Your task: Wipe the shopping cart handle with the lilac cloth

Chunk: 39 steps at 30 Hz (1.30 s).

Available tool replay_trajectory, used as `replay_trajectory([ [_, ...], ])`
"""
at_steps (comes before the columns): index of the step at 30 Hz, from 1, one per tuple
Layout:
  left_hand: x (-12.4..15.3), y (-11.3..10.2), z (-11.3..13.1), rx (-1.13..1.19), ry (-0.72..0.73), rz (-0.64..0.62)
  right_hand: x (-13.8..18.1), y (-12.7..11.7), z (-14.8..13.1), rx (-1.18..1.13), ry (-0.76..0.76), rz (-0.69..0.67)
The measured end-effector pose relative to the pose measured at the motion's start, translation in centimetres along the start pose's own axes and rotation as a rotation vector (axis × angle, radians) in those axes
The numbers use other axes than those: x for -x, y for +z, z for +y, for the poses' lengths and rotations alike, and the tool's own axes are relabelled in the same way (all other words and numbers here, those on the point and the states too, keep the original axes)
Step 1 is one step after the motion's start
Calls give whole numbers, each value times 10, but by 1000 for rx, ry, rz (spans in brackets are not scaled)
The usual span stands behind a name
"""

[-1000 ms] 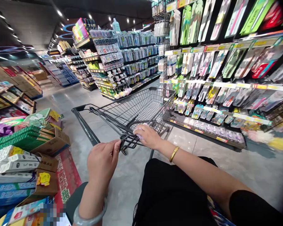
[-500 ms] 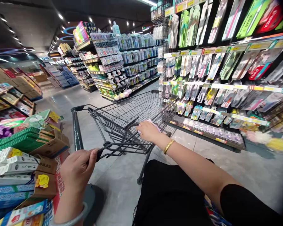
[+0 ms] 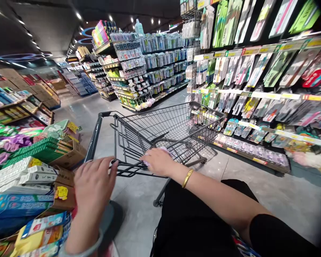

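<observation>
A dark wire shopping cart (image 3: pixel 176 125) stands in the aisle in front of me, its basket holding nothing I can see. My right hand (image 3: pixel 157 161), with a gold bangle on the wrist, lies curled on the cart's near rim over a pale lilac cloth (image 3: pixel 164 149). My left hand (image 3: pixel 95 184) hovers by the near end of the cart's dark handle bar (image 3: pixel 95 135), its fingers spread and its thumb at the wire frame. A pale bangle sits on that wrist. My black clothing fills the lower middle.
Stacked boxes of toothpaste and other goods (image 3: pixel 24 178) crowd the left, close to my left arm. A wall rack of hanging toothbrush packs (image 3: pixel 256 82) runs along the right. Further shelving (image 3: pixel 139 67) stands ahead, with grey floor (image 3: pixel 80 110) running leftward past it.
My left hand has let go of the handle end and opened its fingers. The cart has swung a little to the right. My right hand stays on the rim over the cloth.
</observation>
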State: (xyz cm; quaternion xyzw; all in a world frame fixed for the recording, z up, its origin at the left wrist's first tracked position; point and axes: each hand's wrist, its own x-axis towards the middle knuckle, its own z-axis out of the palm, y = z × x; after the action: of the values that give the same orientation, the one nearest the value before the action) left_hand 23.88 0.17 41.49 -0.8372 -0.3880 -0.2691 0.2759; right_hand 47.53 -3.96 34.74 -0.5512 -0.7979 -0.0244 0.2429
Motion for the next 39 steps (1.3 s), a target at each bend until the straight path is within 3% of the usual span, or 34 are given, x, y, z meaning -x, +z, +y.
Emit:
replay_trajectory([
  [4,-8,17,45,91,-37,20,32,-14,50,66,158,29],
  [7,-7,36,52,31,-62,4,40,-16,67,101,341,71],
  [10,-6,48,45,-22,-76,27,24,-3,45,98,377,84],
  [14,-9,54,35,-24,-78,31,3,8,18,113,209,59],
  [17,-11,60,29,-5,-85,19,15,-3,41,137,186,28],
  [22,-13,68,19,54,-105,20,44,-29,96,164,330,-8],
  [30,-21,70,-3,69,-100,54,59,-34,90,171,343,-3],
  [35,-31,79,-8,46,-93,39,87,-33,104,253,526,92],
  [39,-46,88,-8,35,-88,-14,72,-16,87,264,611,176],
])
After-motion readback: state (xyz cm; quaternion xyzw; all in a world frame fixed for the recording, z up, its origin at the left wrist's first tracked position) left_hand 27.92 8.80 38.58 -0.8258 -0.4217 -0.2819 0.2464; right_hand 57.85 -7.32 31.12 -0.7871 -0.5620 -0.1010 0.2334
